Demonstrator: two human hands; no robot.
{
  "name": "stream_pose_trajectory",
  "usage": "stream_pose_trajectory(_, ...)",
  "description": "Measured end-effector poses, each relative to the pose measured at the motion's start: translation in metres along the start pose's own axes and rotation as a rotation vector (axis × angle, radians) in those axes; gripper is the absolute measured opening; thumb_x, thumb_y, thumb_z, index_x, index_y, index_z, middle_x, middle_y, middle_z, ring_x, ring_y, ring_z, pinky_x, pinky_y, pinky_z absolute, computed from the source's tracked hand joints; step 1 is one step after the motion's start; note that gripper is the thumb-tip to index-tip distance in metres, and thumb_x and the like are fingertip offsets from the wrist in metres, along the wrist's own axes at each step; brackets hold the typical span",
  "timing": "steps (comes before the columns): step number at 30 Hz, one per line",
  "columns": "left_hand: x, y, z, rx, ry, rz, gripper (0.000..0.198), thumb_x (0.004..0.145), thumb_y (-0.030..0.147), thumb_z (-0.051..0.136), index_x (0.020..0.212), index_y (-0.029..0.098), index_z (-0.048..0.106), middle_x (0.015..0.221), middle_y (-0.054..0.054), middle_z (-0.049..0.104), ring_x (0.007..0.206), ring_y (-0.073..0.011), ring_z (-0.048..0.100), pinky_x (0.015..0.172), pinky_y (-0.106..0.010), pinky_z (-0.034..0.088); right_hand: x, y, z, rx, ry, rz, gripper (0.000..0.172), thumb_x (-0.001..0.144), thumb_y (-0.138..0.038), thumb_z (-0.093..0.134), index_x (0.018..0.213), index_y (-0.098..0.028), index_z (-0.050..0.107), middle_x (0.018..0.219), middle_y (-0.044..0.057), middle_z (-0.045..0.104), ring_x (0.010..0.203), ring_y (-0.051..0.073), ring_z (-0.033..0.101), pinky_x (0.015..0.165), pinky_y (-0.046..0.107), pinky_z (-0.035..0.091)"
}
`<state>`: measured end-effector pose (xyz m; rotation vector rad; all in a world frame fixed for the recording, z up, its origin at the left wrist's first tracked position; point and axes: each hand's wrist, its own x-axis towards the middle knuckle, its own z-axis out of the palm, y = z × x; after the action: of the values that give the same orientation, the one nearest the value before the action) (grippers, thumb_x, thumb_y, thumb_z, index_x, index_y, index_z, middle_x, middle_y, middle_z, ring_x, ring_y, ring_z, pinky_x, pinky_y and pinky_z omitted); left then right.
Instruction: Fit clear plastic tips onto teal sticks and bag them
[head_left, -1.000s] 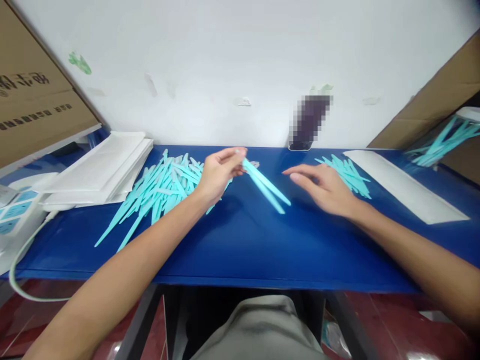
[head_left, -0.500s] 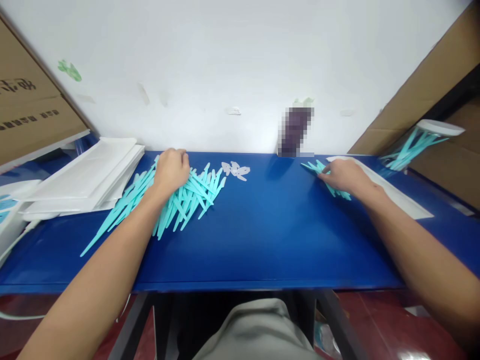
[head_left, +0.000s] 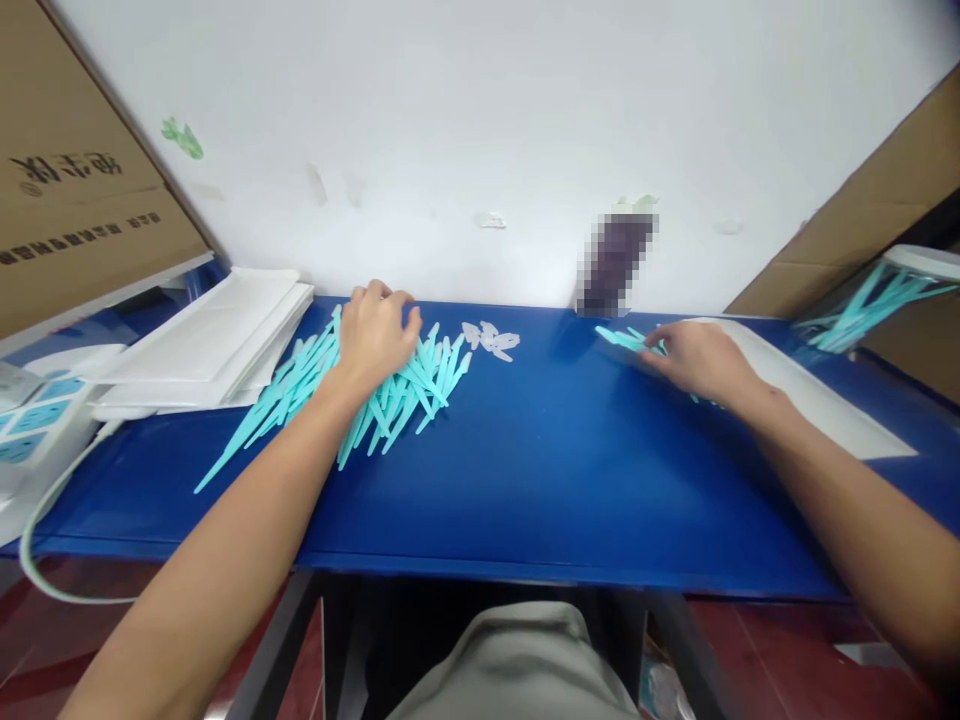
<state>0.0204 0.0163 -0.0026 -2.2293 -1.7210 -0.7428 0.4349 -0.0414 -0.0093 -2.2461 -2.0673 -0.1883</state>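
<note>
Down at the near edge there's bare blue table [head_left: 525, 480], and further in the left hand [head_left: 379, 335] lies palm down on the big pile of teal sticks [head_left: 390, 405], fingers loosely together and draped over them. Over on the other side, well apart, the right hand [head_left: 697, 358] has its fingertips bunched on a small bunch of teal sticks [head_left: 622, 338], though I can't tell if it's actually pinching one. Behind that, small white pieces [head_left: 491, 338] lie just past the pile, with a stack of white bags [head_left: 217, 335] at far left.
</note>
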Motion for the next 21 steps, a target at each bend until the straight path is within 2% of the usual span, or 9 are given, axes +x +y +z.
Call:
stream_pose_trajectory(2,-0.003,0.011,-0.004,-0.045,-0.037,0.155,0.046,0.101,0.034,0.04,0.123,0.012,0.073,0.118,-0.019,0.066,0.113,-0.0358,0.057,0.099,-0.051,0.046,-0.003,-0.012,0.004,0.036,-0.002,-0.097,0.031,0.092,-0.042,0.057,0.096,-0.018,0.076,0.096,0.014,0.072,0.087,0.028,0.066,0.076,0.037,0.046)
stream_pose_trajectory(4,-0.009,0.024,-0.006,-0.072,-0.133,0.332,0.045,0.103,0.034,0.038,0.124,0.013,0.073,0.119,-0.017,0.067,0.114,-0.0341,0.057,0.098,-0.05,0.046,-0.007,-0.024,0.011,0.115,0.01,-0.216,0.028,0.091,-0.042,0.057,0.088,-0.021,0.076,0.101,0.012,0.07,0.091,0.027,0.065,0.083,0.038,0.048)
stream_pose_trajectory(7,-0.022,0.046,-0.005,-0.058,-0.268,0.523,0.045,0.105,0.032,0.035,0.13,0.016,0.069,0.132,-0.015,0.065,0.124,-0.034,0.055,0.099,-0.051,0.046,-0.012,-0.036,0.018,0.308,0.081,-0.385,0.03,0.09,-0.047,0.058,0.079,-0.024,0.074,0.102,0.01,0.067,0.096,0.029,0.063,0.091,0.045,0.048)
stream_pose_trajectory(10,-0.035,0.062,0.002,-0.026,-0.333,0.633,0.046,0.107,0.032,0.033,0.141,0.018,0.06,0.15,-0.015,0.056,0.141,-0.035,0.046,0.111,-0.056,0.039,-0.017,-0.04,0.016,0.445,0.147,-0.413,0.034,0.087,-0.056,0.063,0.077,-0.026,0.074,0.112,0.009,0.066,0.105,0.032,0.059,0.094,0.051,0.047)
stream_pose_trajectory(12,-0.04,0.069,0.008,-0.003,-0.38,0.658,0.049,0.108,0.034,0.032,0.149,0.017,0.053,0.159,-0.016,0.046,0.15,-0.036,0.037,0.118,-0.06,0.031,-0.018,-0.04,0.012,0.494,0.193,-0.387,0.034,0.086,-0.059,0.065,0.077,-0.026,0.074,0.113,0.009,0.065,0.107,0.032,0.058,0.093,0.051,0.047)
stream_pose_trajectory(16,-0.041,0.077,0.016,0.024,-0.517,0.593,0.056,0.109,0.04,0.029,0.158,0.017,0.04,0.166,-0.021,0.033,0.156,-0.0371,0.028,0.121,-0.064,0.025,-0.021,-0.044,0.003,0.549,0.262,-0.316,0.033,0.087,-0.059,0.065,0.084,-0.027,0.074,0.093,0.007,0.058,0.086,0.026,0.059,0.078,0.043,0.051)
stream_pose_trajectory(18,-0.039,0.078,0.019,0.015,-0.534,0.553,0.056,0.109,0.041,0.028,0.158,0.016,0.04,0.165,-0.022,0.035,0.154,-0.0369,0.031,0.121,-0.064,0.026,-0.022,-0.047,0.001,0.544,0.272,-0.305,0.033,0.09,-0.058,0.062,0.088,-0.027,0.074,0.088,0.007,0.056,0.08,0.025,0.057,0.074,0.043,0.051)
stream_pose_trajectory(21,-0.039,0.078,0.018,-0.005,-0.466,0.586,0.052,0.109,0.039,0.03,0.15,0.015,0.05,0.154,-0.022,0.049,0.144,-0.0351,0.046,0.119,-0.062,0.029,-0.021,-0.046,0.002,0.493,0.284,-0.348,0.032,0.091,-0.056,0.061,0.087,-0.027,0.073,0.096,0.009,0.057,0.088,0.028,0.06,0.081,0.046,0.052)
